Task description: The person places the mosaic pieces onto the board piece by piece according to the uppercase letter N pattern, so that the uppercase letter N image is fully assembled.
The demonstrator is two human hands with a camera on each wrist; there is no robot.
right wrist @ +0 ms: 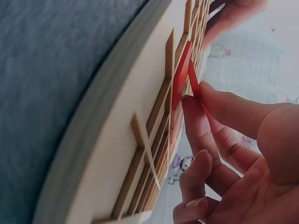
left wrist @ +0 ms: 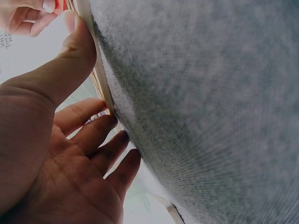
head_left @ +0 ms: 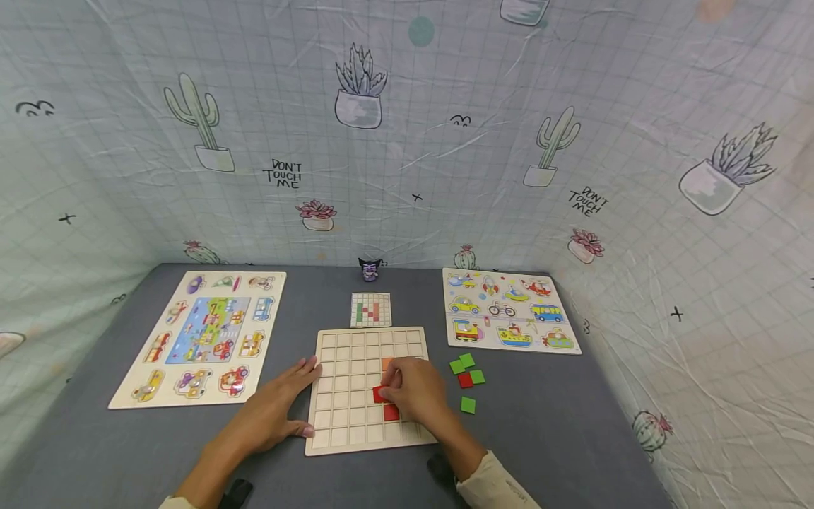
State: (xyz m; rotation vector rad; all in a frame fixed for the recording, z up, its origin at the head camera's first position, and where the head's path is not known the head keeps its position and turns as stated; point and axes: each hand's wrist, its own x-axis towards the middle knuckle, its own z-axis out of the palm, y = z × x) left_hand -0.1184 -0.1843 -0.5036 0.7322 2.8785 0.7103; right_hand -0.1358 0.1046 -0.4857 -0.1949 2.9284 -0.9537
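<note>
A wooden grid board (head_left: 356, 339) lies in front of me, divided into small square cells. Between thumb and index finger my right hand (head_left: 416, 389) pinches a red square tile (head_left: 379, 394), tilted close over the board. Just below it, another red tile (head_left: 391, 412) sits in a cell. An orange tile (head_left: 386, 363) shows higher up, partly hidden by the right hand. My left hand (head_left: 270, 410) rests at the board's left edge with fingers and thumb spread; in the left wrist view its fingertips (left wrist: 110, 120) touch the board's side.
Several loose green tiles (head_left: 468, 405) and one red tile (head_left: 466, 380) lie right of the board. Behind it are a pattern card (head_left: 371, 309) and a small purple figurine (head_left: 369, 269). Picture puzzle boards lie at left (head_left: 257, 367) and right (head_left: 458, 314). A printed cloth (head_left: 407, 155) hangs behind.
</note>
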